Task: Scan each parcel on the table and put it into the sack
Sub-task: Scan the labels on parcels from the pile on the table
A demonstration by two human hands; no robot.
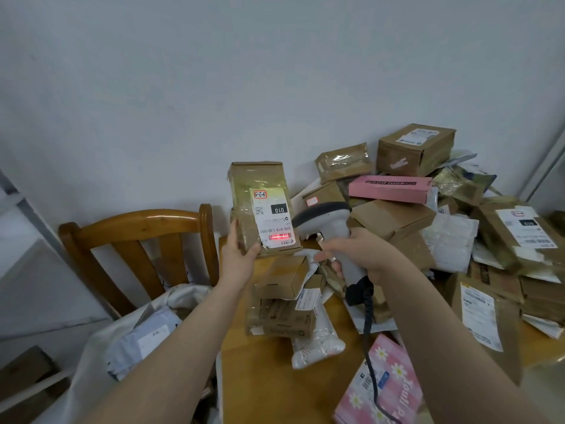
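My left hand (240,252) grips the lower end of a tall brown cardboard parcel (255,185), held upright above the table's left edge. Its white label faces me and a red scan line glows on the barcode near the bottom. My right hand (363,255) grips the handle of a grey barcode scanner (324,220), whose head points at that label from the right. A black cable hangs from the scanner's base. The white sack (101,356) stands open at the lower left beside the table, with a pale blue mailer bag (146,338) inside.
The wooden table (263,384) carries a heap of cardboard boxes (415,148) and plastic mailers, a pink box (389,188) and a pink flowered parcel (385,381) near the front. A wooden chair (137,234) stands behind the sack. A white wall lies behind.
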